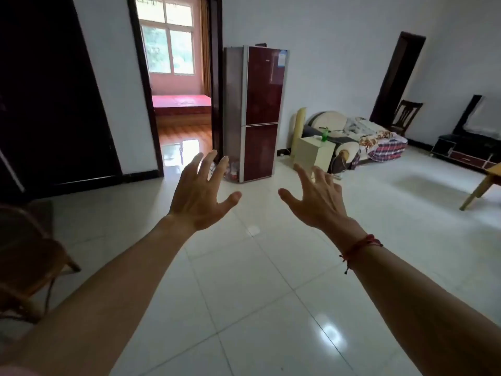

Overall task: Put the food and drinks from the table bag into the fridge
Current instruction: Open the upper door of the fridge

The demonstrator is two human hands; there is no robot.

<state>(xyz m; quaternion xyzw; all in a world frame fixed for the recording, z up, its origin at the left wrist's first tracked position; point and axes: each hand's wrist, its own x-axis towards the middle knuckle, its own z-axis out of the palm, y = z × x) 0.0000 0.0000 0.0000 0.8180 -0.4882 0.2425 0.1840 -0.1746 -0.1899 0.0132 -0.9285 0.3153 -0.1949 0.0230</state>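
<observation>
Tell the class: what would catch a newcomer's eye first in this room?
Two bare, empty hands held out with fingers spread fill the middle: the left hand and the right hand, which has a red string bracelet at its wrist. Beyond them a tall dark red two-door fridge stands shut against the far white wall, beside a bright open doorway.

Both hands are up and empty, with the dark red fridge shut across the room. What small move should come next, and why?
Probably turn toward the table whose pale wooden corner shows at right. The left hand and right hand hold nothing, no bag is in view, and the dark red two-door fridge is closed, so food must be fetched first.
</observation>
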